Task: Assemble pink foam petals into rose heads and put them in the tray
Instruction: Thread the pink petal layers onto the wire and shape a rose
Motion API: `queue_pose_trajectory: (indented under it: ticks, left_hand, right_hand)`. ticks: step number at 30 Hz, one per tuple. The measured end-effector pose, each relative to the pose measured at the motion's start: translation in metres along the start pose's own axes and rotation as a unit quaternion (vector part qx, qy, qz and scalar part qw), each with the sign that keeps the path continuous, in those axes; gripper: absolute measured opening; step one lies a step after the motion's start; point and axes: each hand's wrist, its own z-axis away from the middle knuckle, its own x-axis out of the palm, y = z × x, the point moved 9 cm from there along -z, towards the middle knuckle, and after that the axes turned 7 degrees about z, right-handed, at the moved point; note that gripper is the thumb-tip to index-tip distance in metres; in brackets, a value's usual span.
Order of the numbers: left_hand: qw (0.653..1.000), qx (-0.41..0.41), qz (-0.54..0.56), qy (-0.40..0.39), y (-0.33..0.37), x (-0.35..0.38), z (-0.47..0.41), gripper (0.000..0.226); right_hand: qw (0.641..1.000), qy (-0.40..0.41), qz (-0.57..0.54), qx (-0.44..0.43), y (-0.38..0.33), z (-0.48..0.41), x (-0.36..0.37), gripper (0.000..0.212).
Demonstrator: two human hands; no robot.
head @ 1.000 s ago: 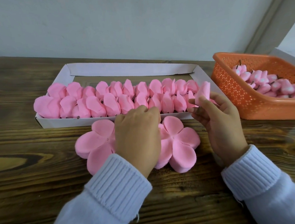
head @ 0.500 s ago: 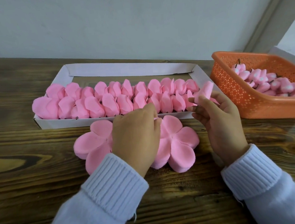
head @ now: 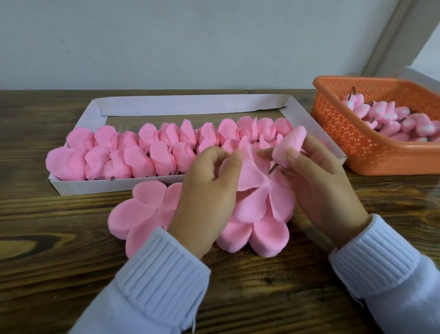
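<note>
My left hand (head: 205, 194) pinches the upper edge of a thin pink petal sheet (head: 251, 174) and lifts it off the right stack of flat flower-shaped petals (head: 259, 230). My right hand (head: 318, 182) holds a pink rose bud (head: 290, 144) by its base, its dark stem (head: 272, 169) pointing down at the lifted sheet. A second petal stack (head: 140, 213) lies to the left, partly under my left wrist. The white cardboard tray (head: 189, 104) behind holds rows of finished pink rose heads (head: 158, 148).
An orange perforated basket (head: 349, 139) at the right holds several pink buds with dark stems (head: 396, 122). A white box edge shows behind it. The work lies on a dark wooden table (head: 50, 275) against a pale wall.
My left hand has lifted one petal sheet up off the right stack. My right hand has moved the bud left and down, bringing its stem close to that sheet.
</note>
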Motion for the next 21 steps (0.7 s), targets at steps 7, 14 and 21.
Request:
queue_pose_trajectory:
  ticks: [7,14,21]
  left_hand:
    - [0.901,-0.257,0.350,0.005,-0.036,0.021,0.010,0.038]
    - [0.877,-0.293,0.380,-0.037,-0.034,0.033,0.019,0.024]
    - [0.907,-0.285,0.308,0.034,-0.044,0.020,0.016,0.029]
  right_hand:
    - [0.994,0.003,0.095,-0.061,-0.009,0.002,0.003,0.019]
    - [0.988,-0.004,0.124,-0.088,-0.011,0.003,0.005,0.017]
    - [0.976,0.051,0.151,-0.151,-0.027,0.008,0.000,0.020]
